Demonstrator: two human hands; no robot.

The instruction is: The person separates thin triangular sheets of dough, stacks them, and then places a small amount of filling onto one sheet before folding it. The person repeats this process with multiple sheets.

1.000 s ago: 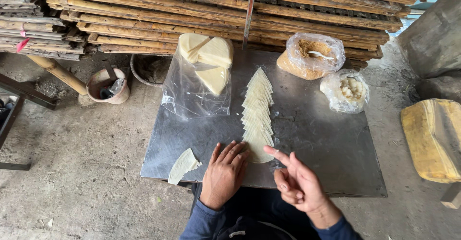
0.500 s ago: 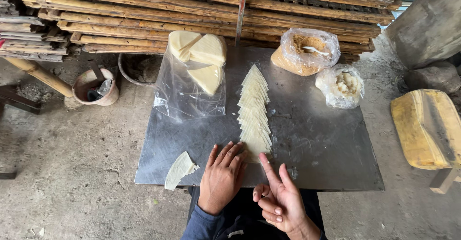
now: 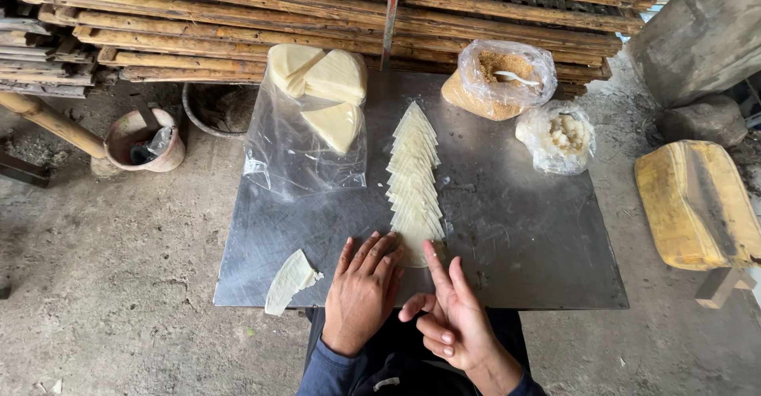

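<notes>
A: What is held in the hands?

B: Nothing. The left hand point(image 3: 363, 291) is laid flat, fingers spread, on the metal table point(image 3: 523, 237) beside the nearest wrapper. The right hand point(image 3: 452, 321) is open, forefinger touching that wrapper's edge.

A: How much is done?

B: A row of wrappers point(image 3: 415, 178) is fanned out overlapping; 1 folded piece point(image 3: 290, 280) lies apart. 2 bags of filling point(image 3: 507, 79), apparently untouched, and 3 stacks on plastic point(image 3: 321, 87) are left.

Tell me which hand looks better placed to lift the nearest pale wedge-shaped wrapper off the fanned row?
Probably the right hand: its forefinger already touches the row of pale wedge-shaped wrappers, while the left hand lies flat beside it.
</notes>
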